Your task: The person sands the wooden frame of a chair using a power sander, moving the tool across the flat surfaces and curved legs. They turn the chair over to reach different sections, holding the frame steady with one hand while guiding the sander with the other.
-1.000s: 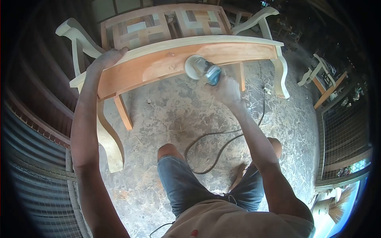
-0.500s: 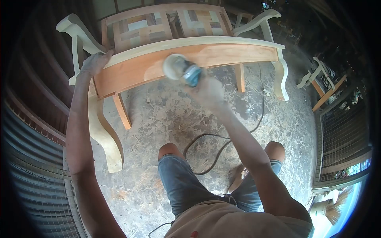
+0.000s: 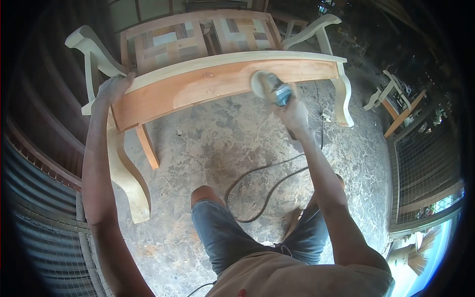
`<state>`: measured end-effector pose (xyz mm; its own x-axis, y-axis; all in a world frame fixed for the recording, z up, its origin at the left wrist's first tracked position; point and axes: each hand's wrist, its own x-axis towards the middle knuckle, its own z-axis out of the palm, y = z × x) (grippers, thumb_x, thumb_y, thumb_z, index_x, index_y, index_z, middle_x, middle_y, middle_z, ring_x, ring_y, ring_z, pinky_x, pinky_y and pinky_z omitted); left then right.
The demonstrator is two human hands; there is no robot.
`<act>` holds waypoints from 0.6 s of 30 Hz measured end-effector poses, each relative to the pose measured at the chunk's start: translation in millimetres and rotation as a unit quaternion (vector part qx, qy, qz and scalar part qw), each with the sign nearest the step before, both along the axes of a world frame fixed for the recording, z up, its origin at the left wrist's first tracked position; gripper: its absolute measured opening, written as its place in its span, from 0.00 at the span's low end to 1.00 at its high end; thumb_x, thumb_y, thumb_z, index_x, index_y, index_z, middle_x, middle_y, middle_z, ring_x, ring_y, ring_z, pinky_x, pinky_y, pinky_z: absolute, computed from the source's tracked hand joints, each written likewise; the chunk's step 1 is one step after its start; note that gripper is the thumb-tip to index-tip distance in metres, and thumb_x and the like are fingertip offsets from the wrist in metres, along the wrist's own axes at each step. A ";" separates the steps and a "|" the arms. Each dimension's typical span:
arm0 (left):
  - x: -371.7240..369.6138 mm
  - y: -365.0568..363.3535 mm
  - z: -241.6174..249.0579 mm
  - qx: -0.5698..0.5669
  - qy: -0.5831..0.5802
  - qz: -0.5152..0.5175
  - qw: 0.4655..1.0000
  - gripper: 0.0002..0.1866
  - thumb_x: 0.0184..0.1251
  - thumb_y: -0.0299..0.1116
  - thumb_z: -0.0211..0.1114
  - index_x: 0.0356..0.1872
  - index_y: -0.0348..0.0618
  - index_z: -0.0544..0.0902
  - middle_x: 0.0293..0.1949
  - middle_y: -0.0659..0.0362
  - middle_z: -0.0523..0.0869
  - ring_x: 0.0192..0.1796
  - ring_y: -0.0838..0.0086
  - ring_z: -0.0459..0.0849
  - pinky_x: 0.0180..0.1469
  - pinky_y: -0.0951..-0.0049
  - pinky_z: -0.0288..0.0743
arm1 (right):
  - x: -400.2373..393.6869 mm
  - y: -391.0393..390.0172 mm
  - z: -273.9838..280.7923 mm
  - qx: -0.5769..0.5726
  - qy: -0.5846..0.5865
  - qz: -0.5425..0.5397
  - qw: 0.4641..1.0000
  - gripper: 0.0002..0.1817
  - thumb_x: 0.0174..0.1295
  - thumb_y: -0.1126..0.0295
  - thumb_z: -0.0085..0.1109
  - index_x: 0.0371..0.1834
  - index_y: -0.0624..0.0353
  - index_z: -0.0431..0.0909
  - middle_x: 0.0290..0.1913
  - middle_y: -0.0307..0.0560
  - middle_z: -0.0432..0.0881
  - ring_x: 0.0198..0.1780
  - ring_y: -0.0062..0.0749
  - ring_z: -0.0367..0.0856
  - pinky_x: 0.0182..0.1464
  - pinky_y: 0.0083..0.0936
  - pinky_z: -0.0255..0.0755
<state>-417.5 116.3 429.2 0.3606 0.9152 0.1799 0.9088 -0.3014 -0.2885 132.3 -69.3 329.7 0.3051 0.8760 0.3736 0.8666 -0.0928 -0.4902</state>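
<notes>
A wooden bench frame (image 3: 222, 79) with pale curved arms and legs spans the upper view, its curved front board partly darker orange and partly paler. At the board's left end my left hand (image 3: 115, 88) is closed over the top edge. My right hand (image 3: 293, 116) is wrapped round a blue-bodied power sander (image 3: 282, 94). The sander's round pale disc (image 3: 260, 84) lies against the lower part of the board, right of the middle. My fingers hide part of the sander's body.
A dark cord (image 3: 269, 195) loops over the rough concrete floor (image 3: 188, 163) near my legs. Corrugated metal and wire mesh (image 3: 49, 222) stand at the left. Another wooden frame (image 3: 396, 101) and a mesh panel (image 3: 428, 168) are at the right.
My right hand has moved the sander to the right along the board. My left hand keeps its hold on the left end. The view has shifted slightly.
</notes>
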 end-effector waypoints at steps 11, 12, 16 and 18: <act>4.7 -13.3 11.6 -0.042 -0.010 -0.002 0.999 0.16 0.83 0.34 0.50 0.66 0.56 0.74 0.62 0.43 0.91 0.67 0.43 0.89 0.68 0.44 0.83 | -165.8 20.9 39.8 -0.069 -0.112 0.154 0.979 0.38 0.63 0.46 0.78 0.62 0.66 0.75 0.44 0.61 0.93 0.47 0.54 0.97 0.52 0.46 0.91; 3.6 -12.5 10.0 -0.038 -0.009 -0.002 0.999 0.16 0.83 0.33 0.50 0.66 0.56 0.73 0.62 0.43 0.91 0.67 0.43 0.89 0.68 0.44 0.83 | -184.4 21.7 46.4 -0.071 -0.131 0.184 0.972 0.40 0.62 0.46 0.79 0.63 0.68 0.75 0.46 0.61 0.93 0.46 0.53 0.97 0.52 0.47 0.91; 0.1 -2.4 5.3 -0.038 -0.005 -0.010 0.999 0.16 0.82 0.32 0.52 0.66 0.54 0.72 0.62 0.43 0.90 0.67 0.43 0.89 0.68 0.43 0.83 | -214.7 35.7 48.0 0.018 -0.191 0.251 0.949 0.40 0.61 0.44 0.80 0.61 0.67 0.75 0.46 0.63 0.93 0.45 0.58 0.96 0.49 0.48 0.91; -0.2 -2.7 5.5 -0.038 -0.006 -0.012 0.999 0.16 0.82 0.31 0.52 0.66 0.53 0.72 0.61 0.43 0.90 0.67 0.43 0.89 0.68 0.43 0.83 | -213.0 44.0 59.7 -0.003 -0.193 0.255 0.948 0.41 0.60 0.44 0.80 0.62 0.67 0.75 0.45 0.63 0.93 0.45 0.60 0.95 0.48 0.48 0.91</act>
